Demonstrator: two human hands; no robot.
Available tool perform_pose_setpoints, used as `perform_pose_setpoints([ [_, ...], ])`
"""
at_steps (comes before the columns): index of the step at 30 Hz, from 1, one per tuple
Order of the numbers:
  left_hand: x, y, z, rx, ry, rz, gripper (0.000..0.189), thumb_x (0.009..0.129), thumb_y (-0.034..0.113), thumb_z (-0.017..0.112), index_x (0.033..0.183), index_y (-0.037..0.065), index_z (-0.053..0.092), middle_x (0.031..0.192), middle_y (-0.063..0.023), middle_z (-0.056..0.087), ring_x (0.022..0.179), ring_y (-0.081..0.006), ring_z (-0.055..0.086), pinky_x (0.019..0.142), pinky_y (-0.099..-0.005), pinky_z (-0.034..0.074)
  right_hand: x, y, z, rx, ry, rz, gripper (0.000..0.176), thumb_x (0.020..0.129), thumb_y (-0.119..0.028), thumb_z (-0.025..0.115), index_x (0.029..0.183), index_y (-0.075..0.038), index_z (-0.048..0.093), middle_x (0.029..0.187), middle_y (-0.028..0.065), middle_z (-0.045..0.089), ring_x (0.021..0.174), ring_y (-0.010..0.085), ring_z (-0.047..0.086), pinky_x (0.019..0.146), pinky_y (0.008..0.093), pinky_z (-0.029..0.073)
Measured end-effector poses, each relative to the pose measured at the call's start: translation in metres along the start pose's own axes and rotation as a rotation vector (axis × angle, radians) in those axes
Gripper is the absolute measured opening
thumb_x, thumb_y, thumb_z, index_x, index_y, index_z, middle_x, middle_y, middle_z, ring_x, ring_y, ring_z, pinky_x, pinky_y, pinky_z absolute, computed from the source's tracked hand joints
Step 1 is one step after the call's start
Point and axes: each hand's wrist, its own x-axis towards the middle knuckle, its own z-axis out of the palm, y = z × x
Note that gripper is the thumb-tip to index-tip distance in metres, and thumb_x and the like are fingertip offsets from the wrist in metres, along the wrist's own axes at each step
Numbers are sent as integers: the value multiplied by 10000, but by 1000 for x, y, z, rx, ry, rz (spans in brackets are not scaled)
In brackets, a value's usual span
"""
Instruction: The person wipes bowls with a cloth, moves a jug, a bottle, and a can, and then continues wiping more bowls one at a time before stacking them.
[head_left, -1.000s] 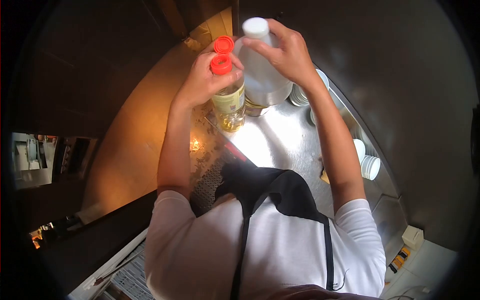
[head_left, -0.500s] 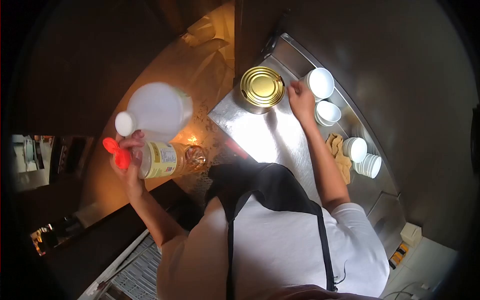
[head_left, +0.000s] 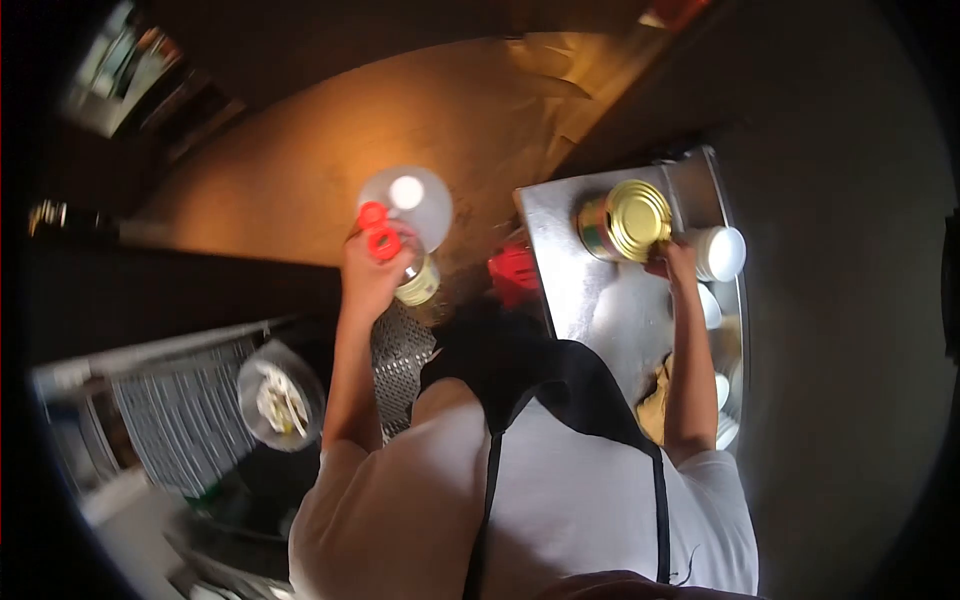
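My left hand (head_left: 378, 275) is closed around the neck of a clear plastic bottle (head_left: 418, 285) with an open red flip cap and a yellowish label. Just behind it is a translucent jug (head_left: 430, 215) with a white cap; whether my fingers also hold the jug is hidden. My right hand (head_left: 680, 262) has its fingers curled at the lower right rim of a large gold-topped can (head_left: 638, 222) on the metal counter (head_left: 590, 300). Whether those fingers grip the can is blurred. White stacked cups (head_left: 722, 254) stand just right of that hand.
Brown cloth or paper (head_left: 652, 405) lies beside my right forearm, near more white cups (head_left: 722, 390). Left of the counter is a red object (head_left: 513, 270). A bowl (head_left: 262, 425) with whitish contents and a slatted rack (head_left: 185, 415) are at lower left.
The view has turned, shifting the counter right and down. My right hand has come from beside the cups to the can's rim. My left hand has brought the bottle closer to my middle.
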Motion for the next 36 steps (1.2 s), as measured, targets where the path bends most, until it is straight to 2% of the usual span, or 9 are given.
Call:
perform_pose_setpoints([
  [8,3,-76,60,-72,-355,-281,350,822,153,726,1146,30,773,1123,-139,765,1025,-220,730,942,-339,544,-27,-6,2,-233,-122,57,284,894,-129,630,1137,2,562,873,139,711,578,246,721,503,353,636],
  [14,-87,-130,144,-215,-599,-298,311,874,222,727,1125,38,745,1020,-76,752,953,-159,685,874,-340,548,-114,9,14,-343,-273,-90,420,943,-114,536,1346,-38,625,839,119,728,598,202,701,561,344,609],
  [16,-95,-160,171,-234,-581,-213,255,868,276,753,985,53,713,911,-44,699,885,-146,644,779,-354,545,-113,25,16,-338,-341,-144,419,927,-87,576,1334,-11,640,782,74,692,589,141,626,542,300,509],
  [17,-101,-179,187,-414,-498,-266,232,789,298,760,759,88,666,733,-14,633,695,-155,607,617,-373,508,-125,24,25,-353,-328,-191,405,944,-85,574,1335,-2,637,770,73,688,585,138,622,529,301,505],
  [20,-124,-149,144,-559,-400,-459,245,734,274,771,862,77,703,801,-20,685,739,-157,650,637,-342,526,-172,11,59,-394,-354,-223,410,967,-168,602,1330,21,631,769,85,706,583,159,651,527,306,526],
  [25,-184,-133,22,-682,-172,-432,430,735,179,757,1139,35,724,1016,-54,719,945,-160,676,816,-321,543,-196,31,132,-275,-487,-537,554,1004,-363,622,1437,-24,563,1128,182,716,996,286,733,855,444,613],
  [28,-228,-147,-44,-713,-15,-397,524,749,170,752,1248,14,712,1123,-75,723,1019,-164,675,896,-312,535,-276,30,209,86,-776,-411,696,1000,-454,616,1547,-64,431,1480,176,538,1392,330,516,1096,592,460],
  [30,-261,-156,-85,-720,77,-344,569,759,173,750,1299,2,697,1176,-84,718,1050,-166,673,932,-308,527,-299,41,262,347,-1145,-61,767,999,-489,604,1600,-97,333,1618,125,394,1502,333,363,1149,664,356],
  [36,-393,-148,-222,-262,499,-239,333,778,226,739,1030,14,686,869,-131,725,835,-236,694,800,-374,540,-437,26,399,192,-1496,33,708,1002,-485,571,1570,-106,387,1559,130,463,1406,343,473,1084,594,442],
])
